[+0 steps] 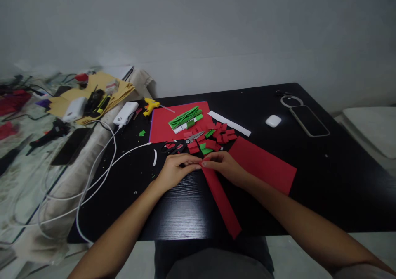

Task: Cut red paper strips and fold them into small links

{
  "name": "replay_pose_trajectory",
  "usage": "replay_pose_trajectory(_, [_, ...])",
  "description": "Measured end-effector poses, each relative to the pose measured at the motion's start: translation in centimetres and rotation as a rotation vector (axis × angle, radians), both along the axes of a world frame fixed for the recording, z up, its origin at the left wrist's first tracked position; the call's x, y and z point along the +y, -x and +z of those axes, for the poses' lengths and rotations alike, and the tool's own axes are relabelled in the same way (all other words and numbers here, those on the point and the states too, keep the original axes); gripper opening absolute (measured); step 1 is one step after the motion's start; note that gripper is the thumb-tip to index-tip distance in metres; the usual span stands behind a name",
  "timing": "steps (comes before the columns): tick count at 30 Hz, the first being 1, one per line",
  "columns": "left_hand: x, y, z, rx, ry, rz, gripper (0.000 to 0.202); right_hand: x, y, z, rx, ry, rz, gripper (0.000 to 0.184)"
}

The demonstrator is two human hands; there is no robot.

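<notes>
A red strip (221,199) is laid on the black worktop (324,180), running from the hands down to the near edge, where its lower end juts just past the rim. Its upper end is pinched from both sides: the fingers of the left hand (177,169) are pressed together on it from the left, and those of the right hand (224,165) are closed on it from the right, so that the fingertips nearly meet.

A larger red sheet (266,165) is spread just beside the strip, partly covered by the right wrist. Scissors (179,146) are lying just beyond the left hand, and a heap of small red and green cuttings (218,136) is crowded right behind both hands. Farther back, folded green pieces (185,117) are stacked on a red board (162,124), with a white slip (229,123) to its right. A glue gun (151,105), a power bank (126,113) and its cable (102,169) are seen at the left; an earbud case (273,120) and a phone (309,121) are kept well apart at the right.
</notes>
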State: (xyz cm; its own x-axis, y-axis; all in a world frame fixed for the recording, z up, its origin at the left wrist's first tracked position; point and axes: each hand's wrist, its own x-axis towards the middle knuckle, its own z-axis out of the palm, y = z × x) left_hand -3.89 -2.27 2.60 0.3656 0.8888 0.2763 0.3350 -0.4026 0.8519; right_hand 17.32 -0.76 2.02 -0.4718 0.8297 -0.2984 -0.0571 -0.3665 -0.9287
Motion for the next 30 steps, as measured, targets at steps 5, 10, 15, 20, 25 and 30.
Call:
replay_pose_trajectory(5, [0.05,-0.03,0.06,-0.002,-0.009,0.002,0.018,-0.08,0.08,0.22,0.006,0.007,-0.003,0.022])
replay_pose_trajectory(10, [0.02,-0.08,0.13,-0.006,-0.010,0.000,0.018,-0.02,0.12,0.03,0.006,0.007,-0.004,0.023])
replay_pose_trajectory(15, [0.02,-0.12,0.08,-0.017,0.003,0.001,0.017,-0.03,0.16,-0.01,0.000,0.008,-0.007,0.024])
replay_pose_trajectory(20, [0.02,-0.16,0.02,-0.019,0.009,0.008,0.018,-0.03,0.17,0.06,0.009,0.005,-0.008,0.023])
replay_pose_trajectory(25, [0.02,-0.13,0.01,-0.022,0.012,0.007,0.018,-0.07,0.18,0.13,0.001,0.005,-0.010,0.023])
replay_pose_trajectory(30, [0.01,-0.15,0.00,-0.024,0.010,0.005,0.019,-0.13,0.13,0.23,-0.009,-0.001,-0.004,0.024])
